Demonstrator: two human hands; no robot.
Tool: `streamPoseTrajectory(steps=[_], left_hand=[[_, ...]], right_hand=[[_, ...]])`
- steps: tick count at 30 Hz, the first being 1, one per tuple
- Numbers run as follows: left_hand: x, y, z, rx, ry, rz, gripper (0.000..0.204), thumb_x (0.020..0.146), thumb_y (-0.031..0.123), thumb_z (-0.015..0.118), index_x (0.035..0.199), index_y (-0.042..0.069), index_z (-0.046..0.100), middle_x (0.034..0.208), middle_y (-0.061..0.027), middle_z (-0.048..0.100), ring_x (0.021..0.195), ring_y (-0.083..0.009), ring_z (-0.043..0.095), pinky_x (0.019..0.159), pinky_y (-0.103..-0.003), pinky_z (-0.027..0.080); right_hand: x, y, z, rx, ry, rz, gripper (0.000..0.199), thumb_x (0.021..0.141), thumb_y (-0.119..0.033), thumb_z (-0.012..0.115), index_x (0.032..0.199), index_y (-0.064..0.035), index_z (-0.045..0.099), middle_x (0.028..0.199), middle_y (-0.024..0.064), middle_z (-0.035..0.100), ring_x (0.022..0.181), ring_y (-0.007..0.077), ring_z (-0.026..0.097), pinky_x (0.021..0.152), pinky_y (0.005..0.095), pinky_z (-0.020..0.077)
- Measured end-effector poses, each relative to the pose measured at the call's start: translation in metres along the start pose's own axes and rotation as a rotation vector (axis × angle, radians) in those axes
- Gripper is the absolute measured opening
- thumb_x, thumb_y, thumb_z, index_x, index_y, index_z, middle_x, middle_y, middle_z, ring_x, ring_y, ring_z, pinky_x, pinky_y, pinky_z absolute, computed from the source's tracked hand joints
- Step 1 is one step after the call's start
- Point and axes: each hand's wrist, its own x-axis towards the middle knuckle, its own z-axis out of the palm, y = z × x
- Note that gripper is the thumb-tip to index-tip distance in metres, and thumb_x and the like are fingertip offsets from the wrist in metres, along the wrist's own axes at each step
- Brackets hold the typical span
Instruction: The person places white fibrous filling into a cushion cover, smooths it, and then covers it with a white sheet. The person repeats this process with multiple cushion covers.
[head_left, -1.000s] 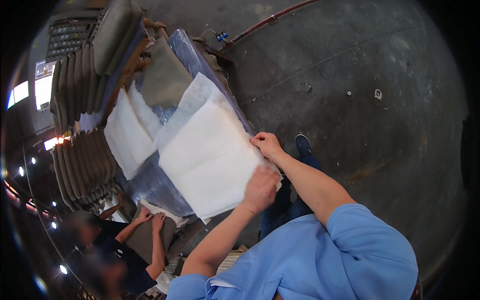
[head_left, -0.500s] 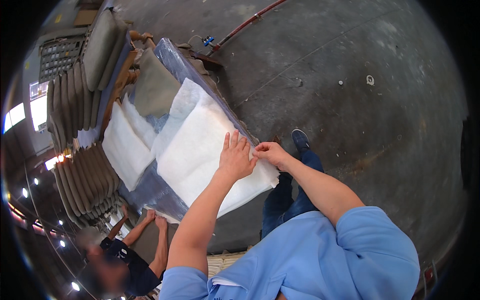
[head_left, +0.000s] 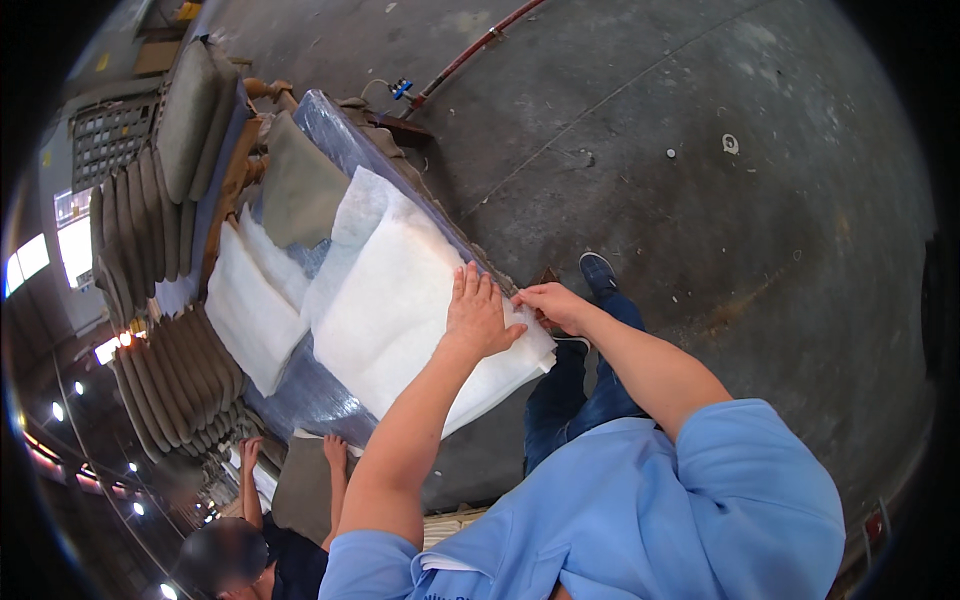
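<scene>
A large sheet of white fluffy padding (head_left: 400,300) lies on a table wrapped in clear plastic (head_left: 310,400). My left hand (head_left: 478,312) rests flat on the sheet near its right edge, fingers spread. My right hand (head_left: 548,304) pinches the sheet's right edge at the table's side. A second white padding sheet (head_left: 250,300) lies to the left of the first. A grey-green cushion cover (head_left: 300,190) sits at the table's far end.
Stacks of grey-green cushions (head_left: 170,370) stand along the left. Another person (head_left: 270,520) at the lower left has both hands on a grey-green piece (head_left: 300,490). A red hose (head_left: 470,50) runs over the concrete floor (head_left: 700,200) on the right.
My left hand has slid up the sheet from its lower corner to lie flat beside my right hand. My right hand stays on the sheet's right edge.
</scene>
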Motion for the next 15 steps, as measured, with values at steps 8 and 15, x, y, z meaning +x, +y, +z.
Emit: streamPoseTrajectory(steps=[8,15], left_hand=[[0.007,0.008,0.01,-0.003,0.066,-0.05,0.091,0.093,0.061,0.053,0.154,-0.005,0.041,0.164,-0.0216,0.034,0.157,-0.0425,0.013,0.128,-0.055,0.0],[0.014,0.021,0.012,0.004,0.061,-0.135,0.078,0.097,0.05,0.048,0.154,-0.003,0.042,0.165,-0.0208,0.033,0.158,-0.0426,0.012,0.127,-0.056,-0.003]], right_hand=[[0.007,0.042,0.003,-0.018,0.089,-0.144,0.011,0.093,-0.018,0.076,0.094,-0.0083,0.071,0.081,-0.0012,0.065,0.072,0.0088,0.058,0.065,0.0287,0.0483],[0.004,0.04,0.012,-0.016,0.19,-0.134,0.013,0.094,-0.018,0.075,0.095,-0.0052,0.072,0.086,-0.0002,0.068,0.078,0.0099,0.06,0.068,0.0295,0.0498]])
